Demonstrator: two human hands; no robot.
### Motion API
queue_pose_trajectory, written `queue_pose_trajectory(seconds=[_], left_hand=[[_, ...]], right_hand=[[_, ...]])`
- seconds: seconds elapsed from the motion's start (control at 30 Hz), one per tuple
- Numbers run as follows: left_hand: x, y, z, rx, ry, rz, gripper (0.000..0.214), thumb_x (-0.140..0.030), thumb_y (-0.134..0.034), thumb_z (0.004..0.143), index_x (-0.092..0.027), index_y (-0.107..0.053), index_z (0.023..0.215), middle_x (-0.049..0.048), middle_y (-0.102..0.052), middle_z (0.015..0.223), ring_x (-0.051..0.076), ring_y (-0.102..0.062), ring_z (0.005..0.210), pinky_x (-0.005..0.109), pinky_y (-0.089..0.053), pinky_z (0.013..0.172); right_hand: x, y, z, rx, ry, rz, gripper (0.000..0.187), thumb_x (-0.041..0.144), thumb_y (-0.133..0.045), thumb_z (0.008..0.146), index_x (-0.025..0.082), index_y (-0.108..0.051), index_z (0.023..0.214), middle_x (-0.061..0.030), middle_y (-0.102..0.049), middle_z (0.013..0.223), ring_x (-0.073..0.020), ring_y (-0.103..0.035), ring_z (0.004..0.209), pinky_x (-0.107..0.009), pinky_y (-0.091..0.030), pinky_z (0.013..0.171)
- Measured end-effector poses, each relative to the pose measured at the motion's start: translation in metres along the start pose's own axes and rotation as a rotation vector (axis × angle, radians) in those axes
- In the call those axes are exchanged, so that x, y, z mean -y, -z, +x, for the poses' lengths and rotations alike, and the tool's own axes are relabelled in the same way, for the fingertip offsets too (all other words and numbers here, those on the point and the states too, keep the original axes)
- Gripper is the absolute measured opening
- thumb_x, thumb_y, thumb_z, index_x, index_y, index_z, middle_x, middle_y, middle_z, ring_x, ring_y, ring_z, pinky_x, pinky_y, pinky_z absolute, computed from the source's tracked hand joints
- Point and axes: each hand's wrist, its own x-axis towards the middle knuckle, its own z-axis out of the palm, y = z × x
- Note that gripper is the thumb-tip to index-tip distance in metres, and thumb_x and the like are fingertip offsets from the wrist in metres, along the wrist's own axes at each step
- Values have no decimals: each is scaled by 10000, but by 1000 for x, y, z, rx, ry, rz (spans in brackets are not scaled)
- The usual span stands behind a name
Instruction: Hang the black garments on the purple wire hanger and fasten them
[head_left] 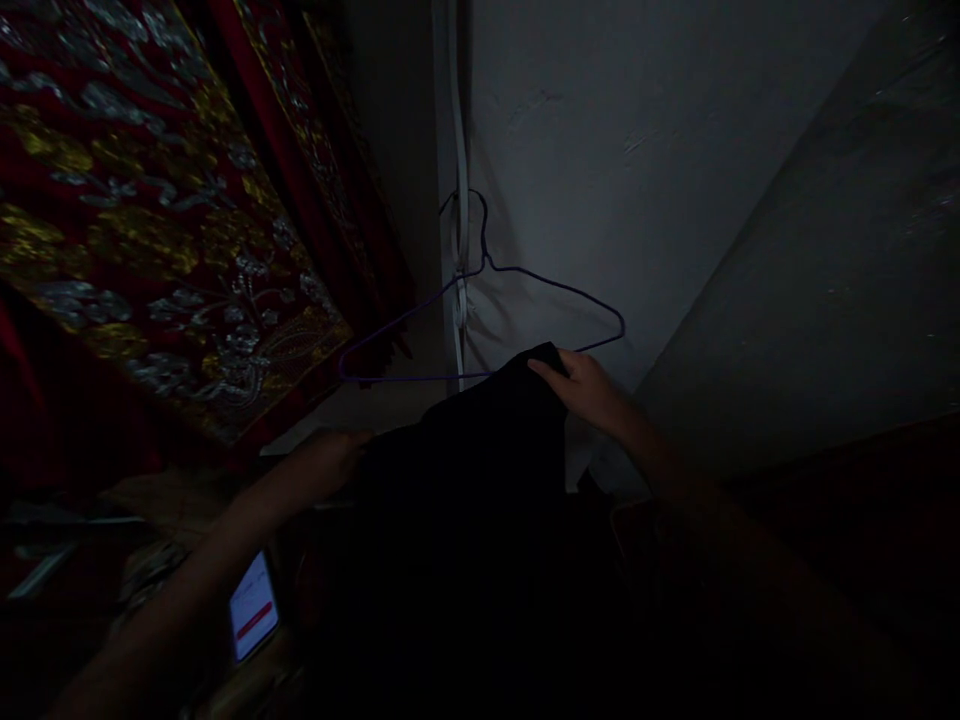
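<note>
A black garment [465, 480], its kind too dark to make out, is stretched between my two hands and hangs down into shadow. My right hand [589, 390] pinches its upper right corner, thumb on the near side. At its upper left edge my left hand [337, 460] is closed on the cloth, the fingers partly hidden in the dark. Just behind the garment hangs a thin purple clothes hanger [555, 282], hooked near a pale vertical cable. The garment's top edge overlaps part of the hanger's bottom bar; whether they touch I cannot tell.
Red cloth with gold and silver sequin patterns [172, 220] hangs on the left. A pale wall [600, 130] stands behind the hanger, with a white cable [460, 120] running down it. A phone with a lit screen [253, 608] lies at lower left among dim clutter.
</note>
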Motion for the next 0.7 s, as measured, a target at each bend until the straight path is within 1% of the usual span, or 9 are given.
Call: queue_pose_trajectory(seconds=[0.07,0.17,0.23,0.3,0.4,0.47,0.53,0.63,0.7], left_hand=[[0,9,3,-117,-8,89,348,-126,-504,762,-267,-752,960,93,-780,924,279,-717,872,349,-520,815],[-12,29,6,-441,-37,166,471,-97,-438,777,-224,-723,1130,135,-741,1151,311,-676,1088,414,-482,984],[-25,43,10,-631,-48,112,503,-109,-412,821,-208,-665,1244,122,-713,1238,300,-651,1164,425,-454,1052],[-41,54,17,-733,-79,7,483,-115,-399,854,-202,-630,1269,101,-689,1305,265,-648,1187,395,-452,1069],[-63,67,37,-820,-167,-119,376,-124,-374,902,-196,-657,1140,97,-638,1399,229,-635,1226,356,-450,1071],[-73,73,55,-855,-230,-157,323,-140,-381,922,-196,-669,1058,97,-669,1350,221,-634,1228,345,-446,1072],[-79,77,71,-863,-269,-155,294,-155,-411,923,-196,-667,1059,94,-714,1241,221,-647,1188,339,-450,1057],[-79,79,86,-824,-187,-80,252,-241,-466,934,-176,-658,1084,113,-729,1112,250,-666,1060,349,-480,965],[-77,77,89,-755,-110,-30,272,-328,-462,956,-162,-672,1005,116,-731,987,258,-669,916,348,-492,863]], right_hand=[[7,13,-6,-19,-1,-42,337,475,-643,849,200,-619,657,5,-587,618,-149,-513,568,-277,-363,540],[17,24,-9,-42,6,-94,324,455,-657,846,210,-606,640,2,-585,608,-156,-522,572,-282,-359,536],[23,25,-10,-36,8,-98,333,451,-661,842,214,-583,622,5,-569,595,-151,-506,562,-279,-347,523],[28,21,-13,5,-9,-61,358,463,-652,845,215,-555,605,12,-546,580,-141,-478,545,-274,-338,508],[32,6,-21,81,-23,46,366,479,-614,871,210,-558,629,11,-557,598,-138,-475,551,-269,-363,513],[33,-6,-27,107,-8,102,336,469,-594,887,203,-594,681,1,-602,644,-149,-514,589,-272,-402,547],[32,-14,-30,115,3,129,310,457,-584,895,198,-625,728,-11,-646,696,-168,-563,643,-280,-441,589],[34,-16,-33,114,30,121,256,426,-589,897,199,-666,809,-35,-707,796,-209,-637,767,-318,-507,695],[38,-9,-34,129,71,102,193,367,-598,894,207,-699,932,-51,-743,914,-236,-676,895,-369,-536,827]])
